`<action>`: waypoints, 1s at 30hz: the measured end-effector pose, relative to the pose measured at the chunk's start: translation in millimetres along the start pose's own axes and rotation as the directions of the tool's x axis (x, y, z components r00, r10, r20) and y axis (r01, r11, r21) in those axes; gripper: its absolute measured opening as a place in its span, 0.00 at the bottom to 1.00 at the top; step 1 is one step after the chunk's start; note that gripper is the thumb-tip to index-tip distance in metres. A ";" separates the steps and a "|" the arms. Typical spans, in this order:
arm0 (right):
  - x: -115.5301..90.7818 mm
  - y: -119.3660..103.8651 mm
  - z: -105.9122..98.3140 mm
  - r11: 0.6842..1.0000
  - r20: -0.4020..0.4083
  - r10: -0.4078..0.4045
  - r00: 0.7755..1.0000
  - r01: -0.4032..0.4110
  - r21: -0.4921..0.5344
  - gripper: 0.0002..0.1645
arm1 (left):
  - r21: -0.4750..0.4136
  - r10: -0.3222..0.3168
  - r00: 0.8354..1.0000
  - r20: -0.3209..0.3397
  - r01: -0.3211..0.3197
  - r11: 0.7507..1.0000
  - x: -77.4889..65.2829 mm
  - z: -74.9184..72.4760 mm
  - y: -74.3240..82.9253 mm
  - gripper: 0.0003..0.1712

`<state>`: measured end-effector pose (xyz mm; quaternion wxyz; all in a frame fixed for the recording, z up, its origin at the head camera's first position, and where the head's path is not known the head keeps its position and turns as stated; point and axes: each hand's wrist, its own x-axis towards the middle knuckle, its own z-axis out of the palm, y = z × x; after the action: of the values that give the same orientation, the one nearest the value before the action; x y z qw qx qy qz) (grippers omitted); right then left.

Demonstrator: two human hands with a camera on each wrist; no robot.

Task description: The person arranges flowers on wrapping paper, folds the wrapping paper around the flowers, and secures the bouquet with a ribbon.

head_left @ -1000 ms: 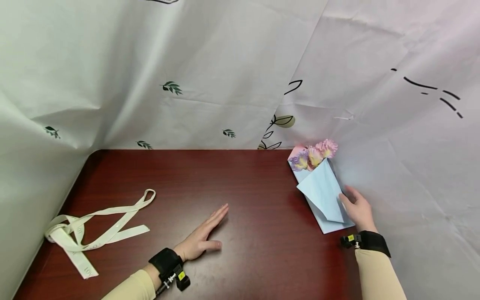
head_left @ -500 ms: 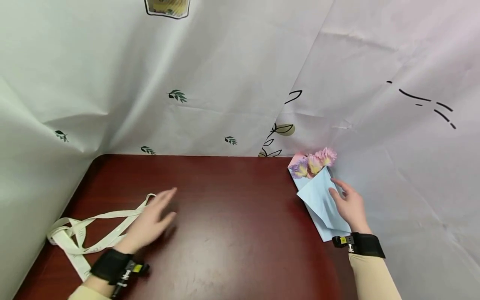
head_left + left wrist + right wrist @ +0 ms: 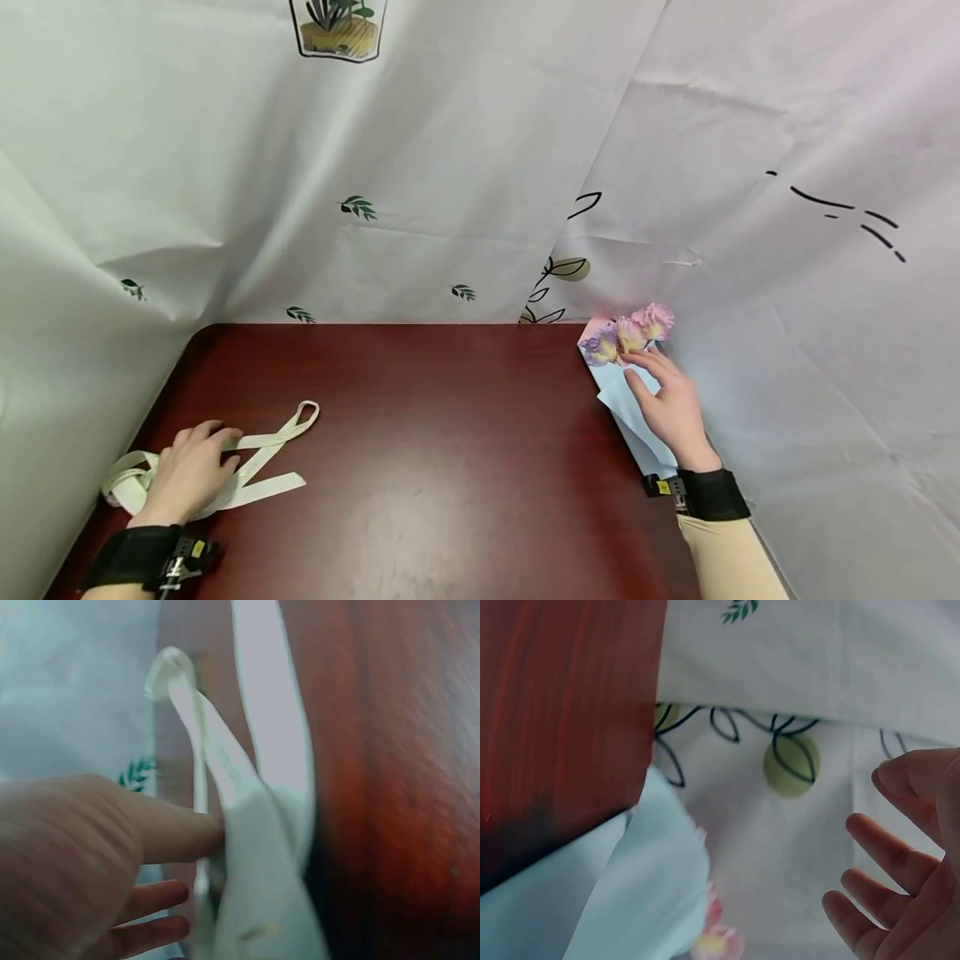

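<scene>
A long white ribbon [image 3: 262,492], loosely looped with a coil at its left end, lies on the left of the table. Over it is my left hand [image 3: 187,475], palm down with fingers loosely bent. In the left wrist view my thumb tip is beside the ribbon [image 3: 262,885], which hides part of the fingers. At the back right, a small bouquet of pink, yellow and purple flowers [image 3: 628,335] lies in light blue paper [image 3: 637,442]. My right hand [image 3: 670,410] is over the paper, fingertips near the flowers; the right wrist view shows its fingers [image 3: 889,855] spread apart, holding nothing.
The dark red-brown table [image 3: 450,458] spans the middle between the hands. White printed cloth [image 3: 420,167] hangs along the table's back and both sides, close behind the bouquet and beside the right arm.
My left hand has moved left from mid-table to over the ribbon. My right hand has slid up from the bouquet's lower end toward its flowers. The head view has tilted slightly upward.
</scene>
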<state>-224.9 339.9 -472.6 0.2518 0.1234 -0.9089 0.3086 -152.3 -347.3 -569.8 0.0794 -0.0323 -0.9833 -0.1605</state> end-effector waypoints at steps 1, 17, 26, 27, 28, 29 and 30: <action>0.8 -3.0 1.4 1.000 -0.006 -0.010 1.000 0.010 0.004 0.15 | 0.000 -0.001 1.000 -0.025 0.001 1.000 -0.7 2.2 -1.8 0.13; -28.8 -113.4 117.0 0.935 0.298 -0.321 0.899 0.250 0.251 0.27 | -0.164 0.252 0.925 -0.284 -0.306 0.938 20.7 1.4 117.1 0.11; -64.5 -186.2 186.9 0.839 0.453 -0.447 0.771 0.185 0.512 0.52 | -0.302 0.458 0.853 -0.251 -0.519 0.800 26.8 5.7 202.8 0.12; -66.7 -189.3 189.1 0.835 0.455 -0.433 0.778 0.156 0.528 0.50 | -0.324 0.466 0.853 -0.237 -0.521 0.789 27.3 6.7 207.9 0.11; -68.4 -191.5 190.6 0.832 0.455 -0.415 0.788 0.125 0.541 0.48 | -0.355 0.468 0.855 -0.221 -0.518 0.778 27.8 7.7 211.8 0.11; -69.7 -192.5 191.1 0.828 0.459 -0.391 0.798 0.087 0.554 0.45 | -0.383 0.468 0.860 -0.204 -0.510 0.770 28.4 8.9 214.6 0.10; -70.4 -192.6 191.0 0.823 0.464 -0.366 0.807 0.047 0.567 0.41 | -0.402 0.464 0.866 -0.188 -0.498 0.768 29.0 9.9 216.2 0.09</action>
<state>-165.2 75.7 -544.4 -0.0329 0.3741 -0.8007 0.4668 -163.1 -138.4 -507.1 0.1463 -0.2936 -0.8764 -0.3526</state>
